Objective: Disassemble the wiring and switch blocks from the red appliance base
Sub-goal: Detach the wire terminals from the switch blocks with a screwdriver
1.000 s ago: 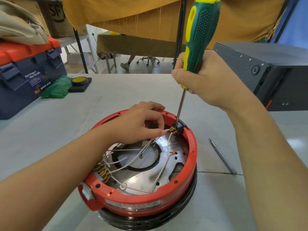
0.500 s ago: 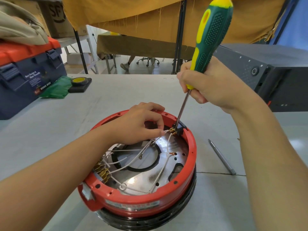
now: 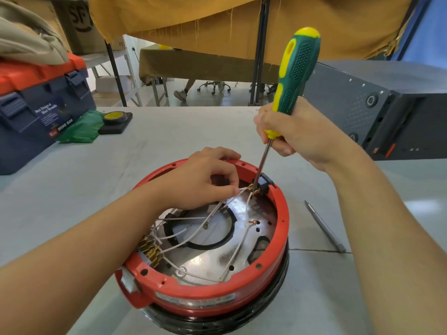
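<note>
Pinching a white wire (image 3: 238, 189) with my left hand (image 3: 205, 180), I grip the screwdriver (image 3: 294, 76) in my right hand (image 3: 297, 134). Its tip meets the black switch block (image 3: 264, 183) on the far rim of the red appliance base (image 3: 283, 213), which sits on the table (image 3: 150, 146). I cannot see the tip itself clearly. A metal rod (image 3: 324, 226) lies to the right.
</note>
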`<state>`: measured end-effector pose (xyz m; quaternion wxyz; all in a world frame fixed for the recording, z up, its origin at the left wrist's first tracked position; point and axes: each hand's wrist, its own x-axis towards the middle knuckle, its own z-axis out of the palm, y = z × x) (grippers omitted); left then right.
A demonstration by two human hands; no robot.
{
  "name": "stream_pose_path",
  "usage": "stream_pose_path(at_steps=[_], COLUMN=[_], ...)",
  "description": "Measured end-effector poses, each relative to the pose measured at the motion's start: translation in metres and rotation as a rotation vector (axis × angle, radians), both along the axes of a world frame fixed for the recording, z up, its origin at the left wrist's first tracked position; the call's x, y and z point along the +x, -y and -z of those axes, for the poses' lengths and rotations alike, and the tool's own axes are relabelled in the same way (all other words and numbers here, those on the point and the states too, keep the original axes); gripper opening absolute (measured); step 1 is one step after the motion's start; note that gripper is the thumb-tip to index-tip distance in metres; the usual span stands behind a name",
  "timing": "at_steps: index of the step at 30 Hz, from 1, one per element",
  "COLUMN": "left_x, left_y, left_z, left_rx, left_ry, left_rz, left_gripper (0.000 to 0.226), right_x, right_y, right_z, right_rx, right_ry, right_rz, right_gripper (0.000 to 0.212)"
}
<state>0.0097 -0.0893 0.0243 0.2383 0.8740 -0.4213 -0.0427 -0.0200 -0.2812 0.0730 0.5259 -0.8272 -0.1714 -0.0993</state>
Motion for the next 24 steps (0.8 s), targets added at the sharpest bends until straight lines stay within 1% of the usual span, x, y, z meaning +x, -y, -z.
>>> stream_pose_path(at_steps=[3,11,13,17,20,24], left_x=[0.000,-0.001,-0.001,0.000,0.000,0.000], left_y=[0.000,0.000,0.000,0.001,0.001,0.001], left_z=[0.000,-0.002,-0.002,-0.002,-0.001,-0.001], left_rx=[-0.002,0.021,0.023,0.022,0.022,0.022], left_ry=[0.001,0.004,0.002,0.003,0.003,0.002], left_rz=[0.003,0.010,0.009,0.008,0.009,0.009], left_gripper=[0.009,0.008,0.009,0.010,0.009,0.009], right_x=[0.001,0.001,-0.001,-0.004,-0.006,-0.008], right_y=[-0.002,-0.002,0.000,0.009,0.011,0.007], right_z=[0.003,0.001,-0.002,-0.007,-0.011,-0.012], right_rx=[-0.017,0.029,0.014,0.068,0.043,0.008], right_ry=[0.010,-0.011,-0.002,0.033,0.061,0.077], right_rz=[-0.007,-0.063,-0.042,0.001,0.025,0.048], right_gripper=[0.033,0.032,0.030,0.030,0.033,0.030])
